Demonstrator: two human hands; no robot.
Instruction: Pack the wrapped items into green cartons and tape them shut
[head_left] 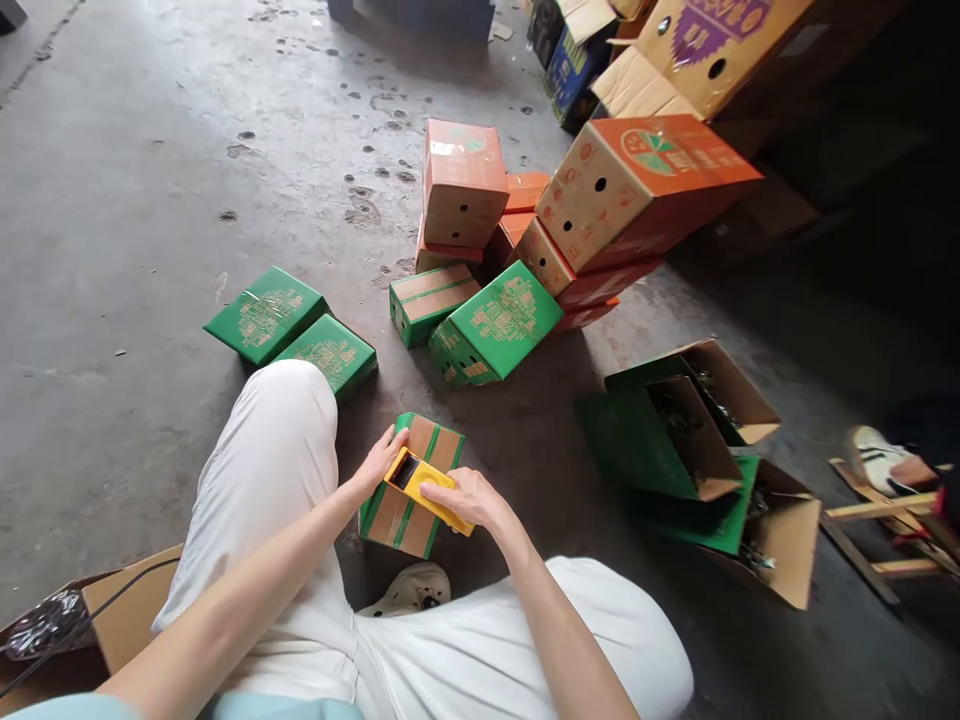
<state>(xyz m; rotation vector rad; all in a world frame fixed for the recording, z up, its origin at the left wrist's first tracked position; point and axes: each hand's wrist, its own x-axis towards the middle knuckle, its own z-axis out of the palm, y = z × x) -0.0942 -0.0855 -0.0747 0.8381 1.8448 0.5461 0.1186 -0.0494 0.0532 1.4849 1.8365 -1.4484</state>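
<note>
Between my knees stands a small green-and-brown striped cardboard box (401, 523). My left hand (377, 460) grips its upper left edge, with the fingers over the corner. Over the top of the box my right hand (472, 497) is closed on a yellow handheld tool (427, 483), its thumb lying along the upper face. The tool is long and flat, with a dark window at the end towards my left hand; its exact kind does not show. Part of the box top is hidden beneath it.
Green boxes (274, 312) lie beyond my left knee, and another green box (510, 318) leans near stacked orange boxes (645, 190). Opened green cartons (637, 440) are at right, near a person's shoe (881, 460) and a wooden frame (885, 508). An open carton (135, 605) stands at lower left.
</note>
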